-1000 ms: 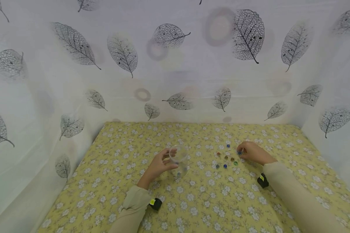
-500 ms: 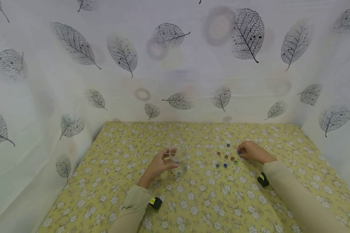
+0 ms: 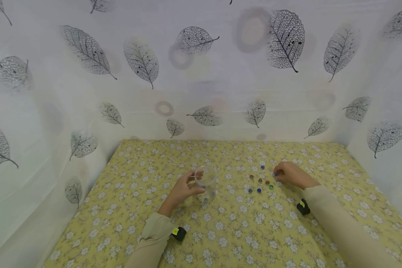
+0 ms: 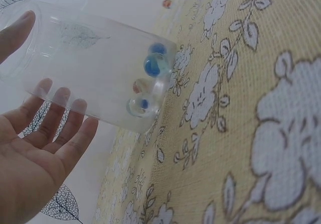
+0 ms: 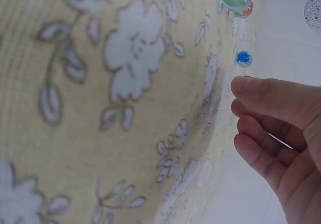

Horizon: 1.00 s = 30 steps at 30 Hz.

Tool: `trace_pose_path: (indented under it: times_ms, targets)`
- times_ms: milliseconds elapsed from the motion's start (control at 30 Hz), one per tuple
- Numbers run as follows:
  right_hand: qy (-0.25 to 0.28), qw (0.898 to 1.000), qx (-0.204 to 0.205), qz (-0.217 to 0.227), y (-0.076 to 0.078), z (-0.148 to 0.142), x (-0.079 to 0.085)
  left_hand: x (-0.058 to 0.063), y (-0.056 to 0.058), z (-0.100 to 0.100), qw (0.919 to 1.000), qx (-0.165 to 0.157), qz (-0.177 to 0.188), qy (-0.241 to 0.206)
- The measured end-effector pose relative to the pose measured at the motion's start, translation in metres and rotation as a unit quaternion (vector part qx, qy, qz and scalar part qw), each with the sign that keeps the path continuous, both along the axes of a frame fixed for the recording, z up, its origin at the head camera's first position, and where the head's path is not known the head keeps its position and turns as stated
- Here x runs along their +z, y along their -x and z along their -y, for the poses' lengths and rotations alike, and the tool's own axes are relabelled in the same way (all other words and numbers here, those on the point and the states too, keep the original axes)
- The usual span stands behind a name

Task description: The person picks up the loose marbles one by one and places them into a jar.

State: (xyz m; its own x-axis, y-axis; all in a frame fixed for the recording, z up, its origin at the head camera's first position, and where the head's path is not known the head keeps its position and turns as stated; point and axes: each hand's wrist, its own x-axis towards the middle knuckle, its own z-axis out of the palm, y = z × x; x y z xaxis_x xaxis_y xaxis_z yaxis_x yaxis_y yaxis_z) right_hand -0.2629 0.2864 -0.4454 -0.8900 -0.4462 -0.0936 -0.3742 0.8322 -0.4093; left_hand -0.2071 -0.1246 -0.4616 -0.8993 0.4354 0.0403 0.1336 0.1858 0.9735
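Note:
My left hand [image 3: 183, 190] holds a clear plastic cup [image 3: 207, 188] that stands upright on the cloth. Its fingers lie along the cup's side and the thumb is up near the rim. Several glass marbles [image 4: 155, 65], some with blue swirls, rest on the cup's bottom in the left wrist view. Farther right, my right hand [image 3: 291, 175] is low over the cloth, thumb and forefinger pinching a blue marble [image 3: 276, 174]. The fingers hide most of that marble. Beside this hand lie loose marbles, among them a green one [image 3: 271, 187] and a dark blue one [image 3: 259, 190].
A yellow flowered tablecloth [image 3: 221, 227] covers the table. More loose marbles, such as an orange one [image 3: 251, 176] and a blue one [image 3: 262, 167], lie between cup and right hand. White leaf-print curtains [image 3: 207, 85] enclose the back and sides.
The right fingers have closed a little more around the blue marble, which shows less than before. The left hand and the cup stay where they were.

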Motion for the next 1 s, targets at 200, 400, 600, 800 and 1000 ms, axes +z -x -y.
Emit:
trace_pose_path:
  times_ms: [200,400,600,800,1000]
  targets:
    - [-0.004,1.000,0.002,-0.018,-0.002,-0.001,0.005,-0.002,0.001,0.000,1.0000,0.002,0.003,0.001]
    - [-0.025,0.998,0.011,-0.063,-0.005,0.000,0.016,-0.002,0.001,0.000,1.0000,0.003,-0.005,0.001]
    - [-0.031,0.995,0.018,-0.093,-0.011,0.006,0.032,-0.001,0.001,0.000,0.9999,0.004,-0.011,0.002]
    - [-0.032,0.993,0.027,-0.111,-0.016,0.020,0.048,-0.001,0.002,0.000,1.0000,0.001,-0.007,0.002]
    - [-0.028,0.989,0.045,-0.135,-0.023,0.038,0.064,0.000,0.001,0.000,1.0000,-0.003,-0.003,0.003]
